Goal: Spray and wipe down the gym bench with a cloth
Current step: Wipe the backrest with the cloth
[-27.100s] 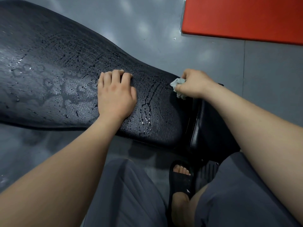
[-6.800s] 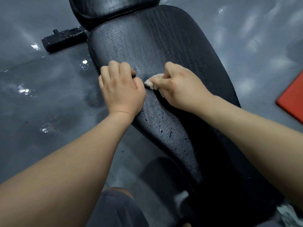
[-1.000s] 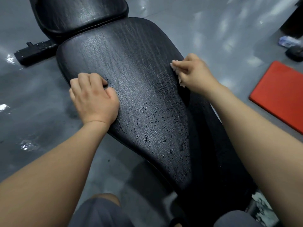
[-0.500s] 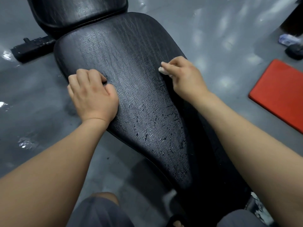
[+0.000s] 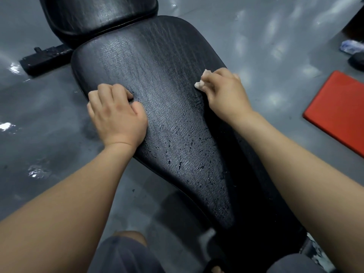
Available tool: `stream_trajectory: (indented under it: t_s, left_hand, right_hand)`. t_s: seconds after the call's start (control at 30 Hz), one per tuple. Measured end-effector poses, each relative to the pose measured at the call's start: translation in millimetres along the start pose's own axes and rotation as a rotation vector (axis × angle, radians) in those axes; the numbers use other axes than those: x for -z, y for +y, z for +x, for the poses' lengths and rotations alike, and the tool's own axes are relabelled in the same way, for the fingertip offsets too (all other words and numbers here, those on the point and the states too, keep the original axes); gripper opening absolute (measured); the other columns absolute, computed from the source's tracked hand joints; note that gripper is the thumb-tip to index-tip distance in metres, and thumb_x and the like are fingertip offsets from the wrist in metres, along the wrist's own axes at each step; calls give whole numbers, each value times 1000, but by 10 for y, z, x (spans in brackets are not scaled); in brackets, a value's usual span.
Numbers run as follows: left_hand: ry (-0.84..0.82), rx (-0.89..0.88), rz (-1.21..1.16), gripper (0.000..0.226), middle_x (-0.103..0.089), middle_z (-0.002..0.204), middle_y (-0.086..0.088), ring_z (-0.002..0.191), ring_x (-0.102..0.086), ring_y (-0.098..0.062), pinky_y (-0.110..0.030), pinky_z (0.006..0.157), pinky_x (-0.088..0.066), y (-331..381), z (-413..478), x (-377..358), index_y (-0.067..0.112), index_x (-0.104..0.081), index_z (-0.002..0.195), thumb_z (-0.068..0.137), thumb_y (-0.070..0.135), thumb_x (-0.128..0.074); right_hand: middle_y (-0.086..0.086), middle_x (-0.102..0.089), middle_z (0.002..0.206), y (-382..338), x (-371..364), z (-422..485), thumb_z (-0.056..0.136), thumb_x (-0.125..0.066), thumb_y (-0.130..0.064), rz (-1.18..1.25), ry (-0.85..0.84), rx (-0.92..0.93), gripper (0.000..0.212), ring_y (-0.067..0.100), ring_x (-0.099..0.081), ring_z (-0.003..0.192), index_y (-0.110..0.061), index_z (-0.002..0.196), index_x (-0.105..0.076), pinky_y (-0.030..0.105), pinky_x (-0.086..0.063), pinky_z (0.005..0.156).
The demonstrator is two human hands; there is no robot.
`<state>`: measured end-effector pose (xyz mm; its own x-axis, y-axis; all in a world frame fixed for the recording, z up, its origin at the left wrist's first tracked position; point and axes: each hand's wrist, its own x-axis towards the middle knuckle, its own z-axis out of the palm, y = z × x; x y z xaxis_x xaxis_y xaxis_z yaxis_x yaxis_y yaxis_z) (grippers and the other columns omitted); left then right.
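Black metal bar (image 5: 45,60) on grey floor (image 5: 49,164), far left. Left hand (image 5: 118,117): grip clenched, empty, resting on left edge of black cracked-leather padded worktop (image 5: 157,71). Wet droplets (image 5: 177,146) on near part of pad. Right hand (image 5: 224,93): grip pinching small crumpled white cloth (image 5: 201,84), pressed on right edge of worktop. Flat red mat (image 5: 338,113) on floor, far right.

The left grip (image 5: 118,119) rests on the left edge of the gym bench (image 5: 157,75); the right grip (image 5: 224,93), at the right edge, holds the cloth (image 5: 200,84) against it. 1 more pad (image 5: 102,14) lies beyond the far end. On the floor (image 5: 266,46), a mat (image 5: 338,113) lies well right.
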<state>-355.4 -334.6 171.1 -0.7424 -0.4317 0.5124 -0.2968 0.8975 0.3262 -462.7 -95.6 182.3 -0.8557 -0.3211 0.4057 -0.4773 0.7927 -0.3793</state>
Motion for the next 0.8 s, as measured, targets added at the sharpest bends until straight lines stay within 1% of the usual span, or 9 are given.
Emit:
stream_trajectory:
  t_s: [0.1, 0.2, 0.23, 0.3, 0.4, 0.5, 0.63, 0.7, 0.8]
  left_hand:
    - [-4, 3, 5, 22, -56, 112, -17, 108, -50, -40, -47, 92, -36, -3, 1, 0, 15, -59, 97, 81, 25, -47]
    - [-1, 0, -1, 22, -56, 112, -17, 108, -50, -40, -47, 91, -36, -1, -3, 8, 15, -59, 97, 81, 25, -46]
    - [-1, 0, -3, 23, -56, 112, -17, 108, -50, -40, -47, 91, -36, 2, -3, 9, 15, -59, 97, 82, 25, -46]
    - [1, -3, -6, 23, -56, 112, -17, 108, -50, -40, -47, 91, -36, 7, -2, 8, 15, -59, 97, 82, 26, -46]
    - [3, -5, -4, 22, -56, 112, -17, 107, -50, -40, -47, 91, -36, -1, -2, 1, 15, -59, 96, 81, 25, -46]
    - [0, -3, 4, 21, -56, 112, -17, 107, -50, -40, -48, 91, -37, -16, 1, -6, 15, -58, 96, 82, 25, -46]
    - [6, -10, 0, 21, -56, 111, -17, 107, -50, -40, -48, 92, -37, -22, -5, -5, 15, -58, 96, 82, 25, -46]
    - [5, -7, -5, 22, -56, 111, -16, 108, -50, -40, -47, 92, -37, -21, -5, -1, 15, -58, 97, 82, 25, -46]
    - [-5, -4, 5, 22, -56, 112, -16, 108, -50, -39, -47, 92, -37, -22, 0, -1, 16, -58, 97, 82, 25, -46]
  right_hand:
    - [-5, -67, 107, -132, -4, -50, 99, -62, -36, 54, -63, 158, 23, 23, -62, 101, -20, 114, -69, 24, -36, 92]
    - [-2, -64, 112, -232, 21, -81, 99, -61, -37, 57, -144, 316, 20, 23, -55, 95, -23, 110, -70, 28, -41, 89]
    - [0, -63, 112, -184, 31, -61, 99, -60, -37, 37, -140, 316, 20, 25, -54, 95, -23, 109, -71, 31, -44, 88]
    - [5, -63, 112, 11, 46, -3, 98, -56, -35, -23, -60, 207, 23, 33, -56, 98, -22, 109, -72, 36, -46, 88]
    - [9, -66, 109, 186, 51, -10, 97, -54, -26, -42, 42, 30, 23, 40, -59, 97, -16, 108, -73, 30, -37, 87]
    - [6, -69, 105, -29, -26, -82, 96, -60, -25, -16, 10, 140, 18, 34, -63, 97, -13, 103, -72, 32, -38, 91]
    - [3, -67, 116, -152, -37, -148, 98, -60, -27, 19, -95, 339, 18, 30, -62, 105, -16, 108, -70, 39, -45, 96]
    - [2, -66, 115, -25, -19, -125, 99, -59, -28, -24, -52, 284, 18, 34, -61, 103, -18, 109, -69, 41, -47, 92]
    - [3, -66, 110, 100, -9, -136, 99, -59, -27, -48, 24, 148, 16, 38, -61, 98, -18, 106, -71, 31, -42, 90]
